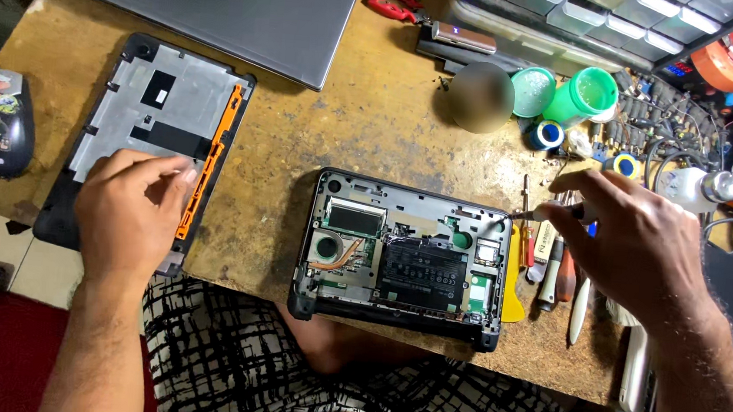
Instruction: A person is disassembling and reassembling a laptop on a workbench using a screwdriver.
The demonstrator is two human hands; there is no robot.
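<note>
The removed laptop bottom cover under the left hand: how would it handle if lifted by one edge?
The bottom cover looks like a thin, broad shell, so probably light and somewhat flexible. The left hand lies flat on it; its smooth inner face may slide on the table.

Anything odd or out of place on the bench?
Nothing looks damaged. The opened laptop base overhangs the table front edge, above the person's lap. Its removed bottom cover lies apart under the left hand; the right hand holds a screwdriver.

The worn, rough brown wooden workbench (364, 127) carries a matt grey metal-lined plastic laptop cover (151, 119) and a smooth, matt grey closed laptop lid (208, 2).
</note>
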